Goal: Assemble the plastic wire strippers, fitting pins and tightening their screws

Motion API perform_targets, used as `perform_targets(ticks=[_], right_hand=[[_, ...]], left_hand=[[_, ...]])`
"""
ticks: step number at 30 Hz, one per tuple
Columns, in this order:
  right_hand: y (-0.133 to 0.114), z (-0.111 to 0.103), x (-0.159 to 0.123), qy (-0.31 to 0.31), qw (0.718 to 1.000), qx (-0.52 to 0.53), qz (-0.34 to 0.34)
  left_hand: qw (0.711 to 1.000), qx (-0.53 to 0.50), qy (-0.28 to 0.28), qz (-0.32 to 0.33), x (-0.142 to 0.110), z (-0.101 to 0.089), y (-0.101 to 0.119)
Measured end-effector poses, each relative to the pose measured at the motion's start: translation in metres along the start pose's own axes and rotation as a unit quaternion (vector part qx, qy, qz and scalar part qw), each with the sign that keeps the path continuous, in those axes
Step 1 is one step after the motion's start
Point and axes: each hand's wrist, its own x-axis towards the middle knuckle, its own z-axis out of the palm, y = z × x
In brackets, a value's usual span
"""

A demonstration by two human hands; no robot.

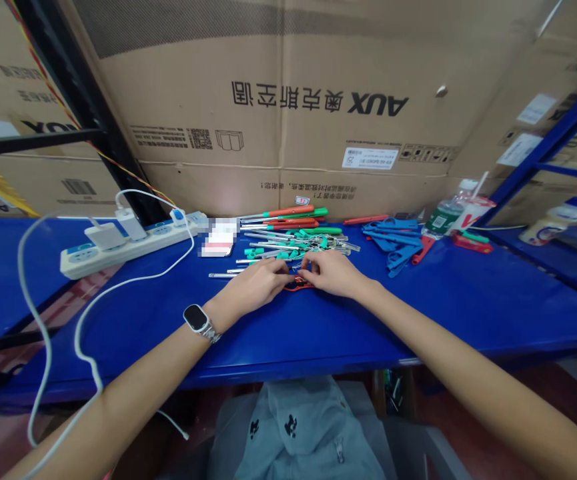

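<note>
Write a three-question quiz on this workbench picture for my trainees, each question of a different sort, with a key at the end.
1. True or false: a watch is worn on the person's left wrist.

2. Multiple choice: which of these lies on the table to the right of both hands?
A) the power strip
B) the heap of blue pieces
C) a white plug

3. Fill the blank: the left hand and the right hand come together at a small part whose colour is ____.

Key: 1. True. 2. B. 3. Orange.
</note>
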Motion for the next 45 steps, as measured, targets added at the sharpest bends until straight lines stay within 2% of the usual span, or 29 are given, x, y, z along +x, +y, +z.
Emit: perform_targets(ticks=[3, 5, 10, 17, 24, 32, 39, 45], right_hand=[[0.004, -0.006, 0.001, -0.009, 1.0, 0.026, -0.009], [0.006, -0.01, -0.001, 0.001, 1.0, 0.002, -0.011], [0.004, -0.008, -0.009, 0.019, 0.996, -0.05, -0.071], [0.006, 0.001, 0.0, 0.006, 0.999, -0.013, -0.036], [0.007, 0.005, -0.001, 0.008, 0.997, -0.044, -0.058], [0.01, 0.002, -0.009, 0.018, 0.993, 0.042, -0.106], [0.012, 0.006, -0.046, 0.069, 0.975, -0.082, -0.193], [0.009, 0.009, -0.042, 0.055, 0.972, -0.127, -0.191]], left_hand=[[1.0, 0.007, -0.003, 0.001, -0.001, -0.001, 0.001], [1.0, 0.007, -0.004, 0.001, -0.001, -0.002, 0.002], [1.0, -0.017, 0.005, 0.003, 0.0, -0.002, 0.002], [1.0, -0.018, 0.007, 0.001, -0.001, 0.001, 0.001], [0.999, 0.045, -0.025, 0.003, -0.001, -0.002, 0.006], [0.997, 0.07, -0.043, 0.006, -0.002, -0.002, 0.009], [0.996, 0.085, -0.042, 0.007, -0.002, -0.004, 0.011], [0.997, 0.069, -0.032, 0.014, -0.003, -0.002, 0.011]])
